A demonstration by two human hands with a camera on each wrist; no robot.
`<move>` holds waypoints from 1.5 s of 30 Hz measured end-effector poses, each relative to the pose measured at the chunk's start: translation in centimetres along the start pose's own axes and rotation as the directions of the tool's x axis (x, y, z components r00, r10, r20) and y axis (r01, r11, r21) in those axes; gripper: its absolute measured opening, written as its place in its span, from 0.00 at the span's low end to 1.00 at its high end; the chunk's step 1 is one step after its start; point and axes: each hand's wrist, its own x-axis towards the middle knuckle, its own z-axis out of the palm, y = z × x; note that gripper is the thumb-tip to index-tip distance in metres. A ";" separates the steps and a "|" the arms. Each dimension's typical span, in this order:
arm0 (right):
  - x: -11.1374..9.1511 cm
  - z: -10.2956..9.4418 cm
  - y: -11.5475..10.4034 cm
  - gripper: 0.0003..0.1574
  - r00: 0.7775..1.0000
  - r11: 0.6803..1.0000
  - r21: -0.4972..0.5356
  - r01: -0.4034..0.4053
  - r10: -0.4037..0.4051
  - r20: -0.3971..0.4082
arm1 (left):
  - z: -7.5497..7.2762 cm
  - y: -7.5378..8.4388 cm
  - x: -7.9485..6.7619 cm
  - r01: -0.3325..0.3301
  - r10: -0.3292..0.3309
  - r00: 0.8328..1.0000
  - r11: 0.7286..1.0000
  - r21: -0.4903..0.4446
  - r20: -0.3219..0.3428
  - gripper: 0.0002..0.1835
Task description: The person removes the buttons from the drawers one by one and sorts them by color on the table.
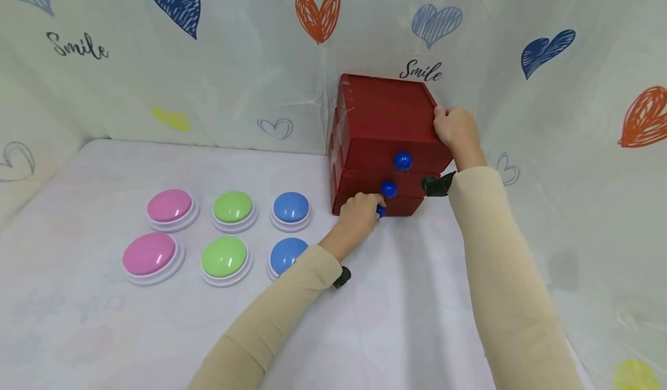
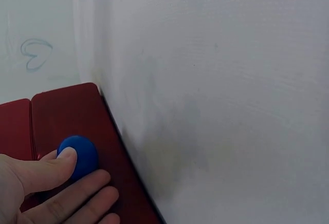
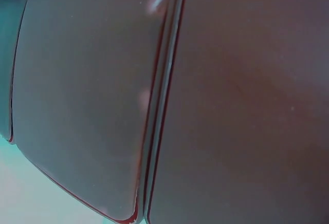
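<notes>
A small red chest of drawers (image 1: 388, 109) stands against the back cloth, with three drawers one above another and a round blue knob on each. Low on its front, my left hand (image 1: 358, 213) pinches the bottom drawer's blue knob (image 2: 85, 157); in the left wrist view the thumb lies on it and the other fingers curve below. My right hand (image 1: 458, 129) holds the chest's upper right edge. Above the left hand sit the middle knob (image 1: 388, 190) and the top knob (image 1: 403, 161). Drawer fronts (image 3: 87, 95) fill the right wrist view, where the right hand is out of sight.
Left of the chest, dome push buttons on white bases stand in two rows: pink (image 1: 169, 206), green (image 1: 233, 207) and blue (image 1: 290, 208). My left sleeve partly covers the front blue button (image 1: 286, 254). A white cloth (image 1: 396, 320) covers the table; heart-printed cloth (image 1: 234, 60) hangs behind.
</notes>
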 end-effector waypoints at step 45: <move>-4.4 -2.0 2.3 0.35 0.973 0.955 0.191 0.226 -0.212 -0.094 | -5.3 -1.1 -1.5 -0.074 0.076 0.996 0.996 -0.047 0.044 0.16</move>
